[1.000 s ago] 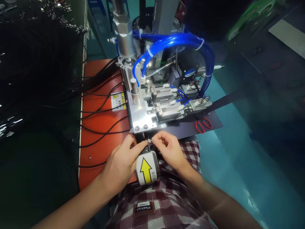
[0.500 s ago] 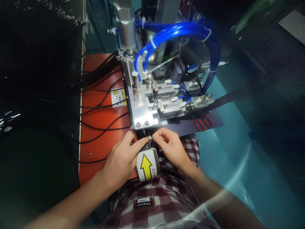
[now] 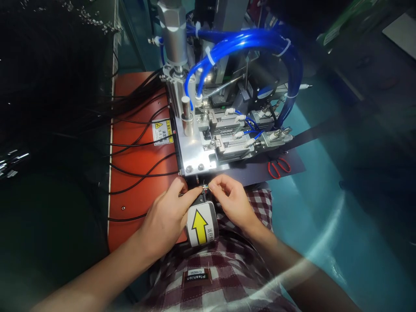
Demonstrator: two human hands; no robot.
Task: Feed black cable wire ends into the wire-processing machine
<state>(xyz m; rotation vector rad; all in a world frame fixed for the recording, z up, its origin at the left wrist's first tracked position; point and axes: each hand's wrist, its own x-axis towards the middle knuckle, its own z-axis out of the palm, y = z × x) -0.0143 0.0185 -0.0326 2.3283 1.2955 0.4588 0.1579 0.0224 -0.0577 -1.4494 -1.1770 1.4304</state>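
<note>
A tiny light-coloured piece with thin wires (image 3: 205,187) lies between my two hands, in front of the machine's metal plate (image 3: 191,151). My right hand (image 3: 232,201) is closed, with thumb and forefinger pinched at the piece's right end. From the other side, the thumb of my left hand (image 3: 167,212) reaches to its left end. That hand's forefinger is bent against the dark front of the machine, and its other fingers are hidden. Just below the fingertips is a white label with a yellow arrow (image 3: 200,225) on a rounded black part.
Metal cylinders (image 3: 234,147) and blue air hoses (image 3: 247,41) stand beyond my hands. Black cables (image 3: 143,175) cross the orange-red surface (image 3: 130,234) at left. Red-handled scissors (image 3: 278,168) lie on the dark board at right. My checkered apron (image 3: 208,260) is close below.
Both hands keep nearly the same pose at the small piece. The view has shifted very slightly; nothing is visibly taken up or let go.
</note>
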